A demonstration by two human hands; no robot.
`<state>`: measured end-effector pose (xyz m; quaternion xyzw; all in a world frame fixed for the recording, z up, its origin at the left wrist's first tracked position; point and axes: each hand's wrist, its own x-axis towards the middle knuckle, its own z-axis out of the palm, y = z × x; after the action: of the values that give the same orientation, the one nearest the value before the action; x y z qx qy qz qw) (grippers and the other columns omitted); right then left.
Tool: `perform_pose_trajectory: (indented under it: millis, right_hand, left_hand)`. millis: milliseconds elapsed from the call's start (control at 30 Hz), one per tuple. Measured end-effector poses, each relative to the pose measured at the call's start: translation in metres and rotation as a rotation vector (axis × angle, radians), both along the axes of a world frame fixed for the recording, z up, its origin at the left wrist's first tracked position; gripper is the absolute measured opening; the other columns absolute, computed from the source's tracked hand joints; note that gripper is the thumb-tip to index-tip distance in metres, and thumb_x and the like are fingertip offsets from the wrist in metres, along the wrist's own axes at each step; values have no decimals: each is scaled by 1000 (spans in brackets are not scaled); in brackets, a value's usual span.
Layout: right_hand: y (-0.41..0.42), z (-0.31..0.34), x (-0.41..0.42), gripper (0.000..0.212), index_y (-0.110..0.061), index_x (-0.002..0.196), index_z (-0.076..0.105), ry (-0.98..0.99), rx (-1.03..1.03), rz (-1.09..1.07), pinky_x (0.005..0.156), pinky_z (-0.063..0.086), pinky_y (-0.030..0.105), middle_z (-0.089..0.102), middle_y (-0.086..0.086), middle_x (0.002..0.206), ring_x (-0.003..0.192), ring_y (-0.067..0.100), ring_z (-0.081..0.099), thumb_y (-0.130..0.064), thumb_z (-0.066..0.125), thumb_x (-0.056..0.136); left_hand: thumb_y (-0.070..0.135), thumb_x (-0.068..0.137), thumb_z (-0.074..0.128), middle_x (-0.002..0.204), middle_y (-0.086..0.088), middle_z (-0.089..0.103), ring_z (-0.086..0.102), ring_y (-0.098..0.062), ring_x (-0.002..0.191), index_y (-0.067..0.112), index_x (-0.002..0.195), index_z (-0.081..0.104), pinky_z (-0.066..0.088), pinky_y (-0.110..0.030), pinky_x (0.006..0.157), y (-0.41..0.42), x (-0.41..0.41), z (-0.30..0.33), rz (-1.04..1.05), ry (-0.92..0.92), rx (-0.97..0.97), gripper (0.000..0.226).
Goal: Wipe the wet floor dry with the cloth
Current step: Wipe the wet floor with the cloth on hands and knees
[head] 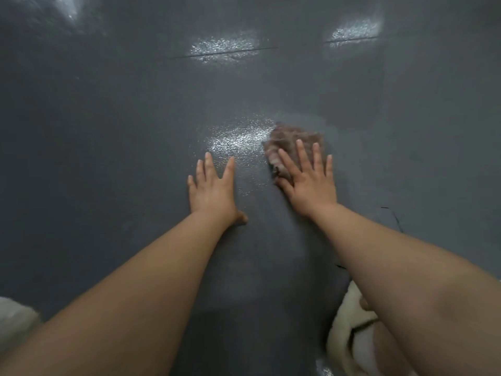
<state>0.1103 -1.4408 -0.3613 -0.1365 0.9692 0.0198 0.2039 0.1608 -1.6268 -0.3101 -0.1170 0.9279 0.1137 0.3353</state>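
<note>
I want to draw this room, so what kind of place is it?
Probably indoors, somewhere with a hard floor, though the room type is unclear. The dark grey speckled floor has seams and shiny wet patches reflecting lights, and the right hand presses a crumpled brownish cloth onto it.

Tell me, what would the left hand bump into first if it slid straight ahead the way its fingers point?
Probably nothing solid: the left hand would slide onto the shiny wet patch on the floor. The cloth sits off to its right.

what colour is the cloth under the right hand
Pinkish-brown cloth, blurred; the head view is the only one.
</note>
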Motion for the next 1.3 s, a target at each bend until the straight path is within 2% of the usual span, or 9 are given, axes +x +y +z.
perform_pose_trajectory:
  millis: [167, 267, 433, 567, 700, 800, 967, 1100, 1300]
  right_hand:
    - [33, -2, 32, 63, -36, 149, -4, 40, -11, -489, 115, -7, 51, -14, 4, 159, 144, 34, -15, -54, 25, 96]
    - [12, -5, 59, 65, -31, 150, -3, 59, -45, -628, 114, -5, 55, -10, 11, 158, 143, 41, -11, -51, 29, 97]
    - [-21, -9, 56, 66, -37, 144, -7, 70, -72, -448, 109, -7, 61, -8, 13, 158, 141, 48, -9, -63, 3, 83]
    - [-33, -4, 1, 63, -44, 148, -4, 24, -91, -230, 109, -14, 59, -19, 5, 157, 140, 43, -21, -62, 23, 93]
    - [-45, -3, -56, 64, -48, 147, -1, 18, -65, -41, 111, -12, 59, -17, 1, 158, 141, 41, -21, -68, 23, 91]
    - [-37, -4, -80, 63, -48, 146, -1, 39, -29, -42, 111, -12, 57, -16, -2, 158, 142, 37, -19, -66, 23, 92]
    - [23, -6, -87, 60, -45, 148, 1, 73, -44, -402, 111, -11, 56, -12, -3, 159, 144, 33, -16, -61, 23, 95]
    - [66, -6, -41, 60, -41, 149, 2, 99, -22, -705, 115, -7, 53, -10, -1, 159, 144, 32, -14, -57, 23, 96]
    - [29, -10, 42, 63, -35, 151, 5, 113, -29, -933, 113, -2, 54, -7, 7, 159, 144, 38, -7, -54, 30, 96]
  left_hand:
    - [50, 65, 81, 154, -15, -24, -14, -32, 144, 31, 149, -13, 3, -47, 117, 10, -4, -3, -65, -7, 1, 127]
    - [51, 65, 80, 154, -16, -25, -15, -35, 144, 32, 149, -14, 4, -51, 116, 16, -7, -8, -69, -25, -23, 127]
    - [46, 61, 85, 155, -16, -20, -11, -37, 144, 33, 149, -8, 8, -51, 115, 25, -14, -13, -31, -34, -39, 129]
    - [43, 57, 87, 155, -16, -15, -7, -37, 144, 34, 149, -1, 12, -53, 114, 29, -17, -15, -5, -26, -67, 129]
    - [42, 56, 88, 155, -15, -16, -7, -37, 144, 35, 148, 0, 11, -52, 114, 30, -19, -17, 16, -33, -65, 128]
    - [40, 56, 88, 154, -16, -16, -8, -38, 144, 35, 148, 2, 11, -53, 114, 31, -20, -17, 24, -40, -54, 126]
    - [39, 56, 89, 154, -17, -16, -8, -38, 143, 35, 148, 4, 11, -54, 114, 31, -21, -16, 39, -48, -47, 125]
    - [36, 55, 90, 154, -17, -16, -8, -39, 143, 35, 147, 7, 10, -55, 113, 34, -23, -15, 45, -47, -47, 124]
    - [35, 55, 90, 153, -20, -15, -7, -40, 143, 32, 145, 8, 12, -57, 112, 36, -26, -12, 36, -75, -82, 122]
